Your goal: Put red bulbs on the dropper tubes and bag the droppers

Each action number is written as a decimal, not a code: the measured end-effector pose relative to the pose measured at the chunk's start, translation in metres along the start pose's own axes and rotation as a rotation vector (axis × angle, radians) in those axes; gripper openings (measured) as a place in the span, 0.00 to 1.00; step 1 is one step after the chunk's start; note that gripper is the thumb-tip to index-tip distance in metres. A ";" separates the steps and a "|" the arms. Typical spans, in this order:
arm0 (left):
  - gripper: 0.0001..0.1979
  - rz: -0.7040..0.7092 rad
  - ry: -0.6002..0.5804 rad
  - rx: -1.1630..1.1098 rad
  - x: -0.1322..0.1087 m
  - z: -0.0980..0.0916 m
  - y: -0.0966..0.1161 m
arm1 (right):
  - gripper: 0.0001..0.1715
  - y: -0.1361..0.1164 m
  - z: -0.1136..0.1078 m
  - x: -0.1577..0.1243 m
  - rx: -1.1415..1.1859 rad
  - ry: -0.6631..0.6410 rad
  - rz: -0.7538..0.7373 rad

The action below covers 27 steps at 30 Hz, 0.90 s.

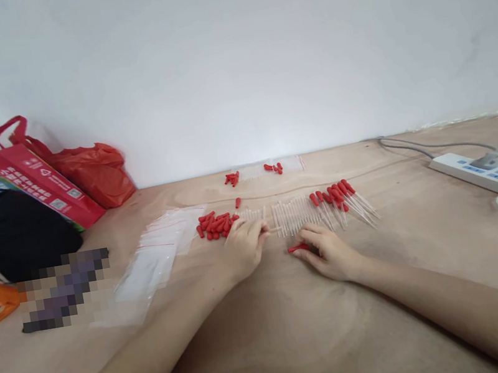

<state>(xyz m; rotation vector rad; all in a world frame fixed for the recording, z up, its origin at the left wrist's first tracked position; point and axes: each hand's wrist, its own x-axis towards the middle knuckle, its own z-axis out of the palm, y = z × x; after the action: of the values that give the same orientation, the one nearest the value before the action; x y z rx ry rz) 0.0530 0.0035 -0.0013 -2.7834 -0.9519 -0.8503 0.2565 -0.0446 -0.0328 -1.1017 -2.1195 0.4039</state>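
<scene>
My left hand (245, 247) is closed on a thin glass dropper tube (275, 229), whose end sticks out to the right. Facing it, my right hand (328, 251) pinches a red rubber bulb (297, 247), apart from the tube. Behind my hands lies a row of clear glass tubes (292, 214). A heap of loose red bulbs (213, 225) sits just beyond my left hand, with one single bulb (237, 202) farther back. Droppers with red bulbs fitted (342, 194) lie in a cluster beyond my right hand.
Clear zip bags (156, 255) lie on the wooden table at left. More red bulbs (232, 179) and a bag (293, 164) are near the wall. Shopping bags (39, 175) and a black pouch (20, 235) stand far left. A power strip (488, 174) with cables lies right.
</scene>
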 end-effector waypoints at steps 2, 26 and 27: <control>0.08 0.095 0.083 0.016 -0.018 0.004 -0.004 | 0.04 0.001 0.001 0.000 0.024 0.031 -0.001; 0.13 0.295 0.137 0.065 -0.027 0.012 -0.009 | 0.12 0.001 0.007 0.005 0.051 -0.010 -0.092; 0.13 0.305 0.143 0.062 -0.027 0.012 -0.009 | 0.12 0.001 0.007 0.005 0.047 -0.013 -0.096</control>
<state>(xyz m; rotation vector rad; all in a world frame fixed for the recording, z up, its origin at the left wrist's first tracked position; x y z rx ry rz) 0.0355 -0.0008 -0.0268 -2.6737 -0.5052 -0.9362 0.2499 -0.0396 -0.0364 -0.9687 -2.1537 0.4138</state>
